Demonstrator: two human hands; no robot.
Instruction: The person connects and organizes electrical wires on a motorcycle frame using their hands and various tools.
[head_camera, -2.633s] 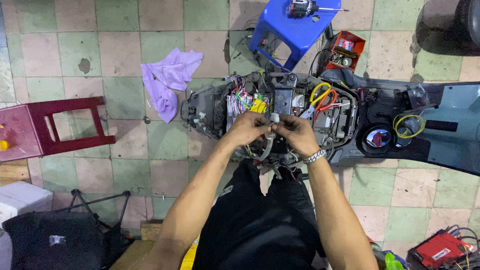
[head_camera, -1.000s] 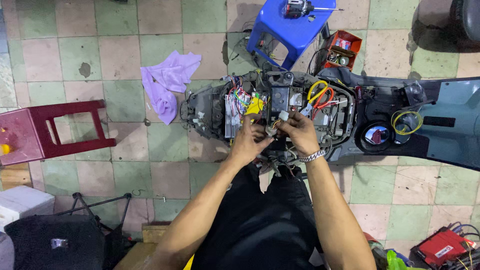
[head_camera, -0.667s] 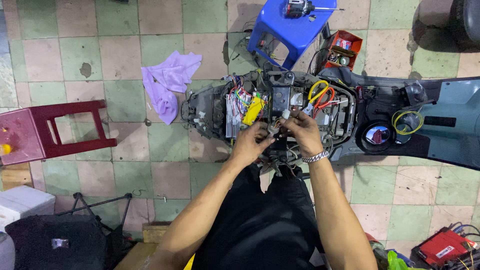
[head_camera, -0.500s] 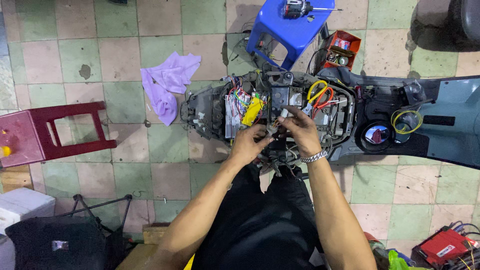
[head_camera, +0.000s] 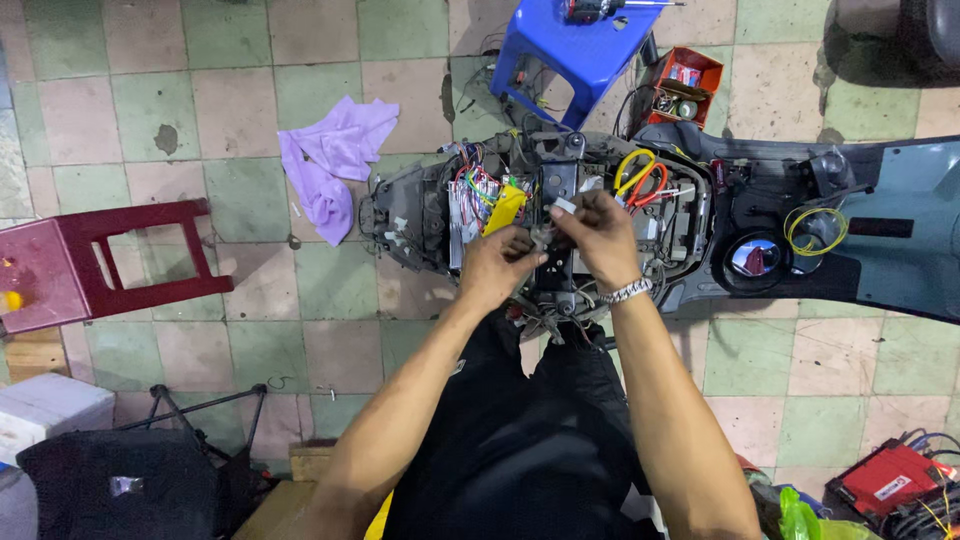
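Head view: left hand (head_camera: 497, 268) and right hand (head_camera: 598, 238) pinch a small connector (head_camera: 548, 236); grips clamped. Risk: adjacent wire bundle (head_camera: 478, 188) snagging, connector slipping.

Open tiled floor (head_camera: 250, 90) is being left free on the left, past the purple cloth (head_camera: 335, 160). Passage ahead is being blocked by the blue stool (head_camera: 580, 45); the scooter's opened body (head_camera: 430, 210) is being crowded by wiring (head_camera: 640, 180).

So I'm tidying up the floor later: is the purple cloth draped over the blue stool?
No, the purple cloth lies flat on the tiled floor, apart from the blue stool, which stands further right.
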